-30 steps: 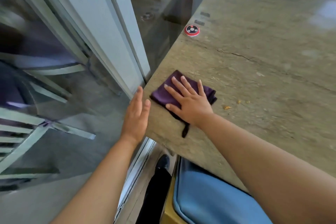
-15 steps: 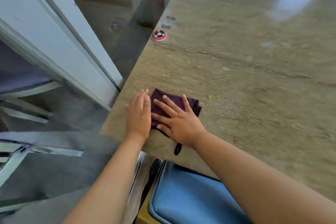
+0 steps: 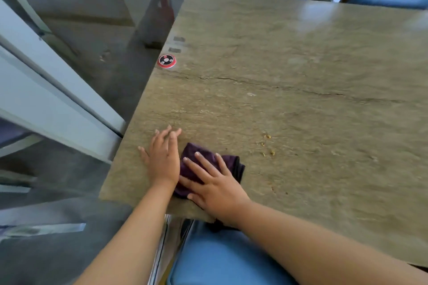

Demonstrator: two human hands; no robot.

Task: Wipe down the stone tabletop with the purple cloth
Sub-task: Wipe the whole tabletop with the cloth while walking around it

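The purple cloth (image 3: 209, 169) lies folded near the front left corner of the stone bench (image 3: 289, 90), close to its near edge. The right hand (image 3: 214, 186) rests flat on top of it, fingers spread, palm pressing the fabric down with no pinch. The left hand (image 3: 163, 159) lies flat on bare stone just beside the cloth, touching its left edge, fingers extended (close together, thumb out to the side). A few yellowish crumbs (image 3: 267, 146) sit on the bench to the right of the cloth. A round red call button (image 3: 166, 61) sits farther back along the left edge. Blue chair seats (image 3: 222, 261) show below and beyond the bench.
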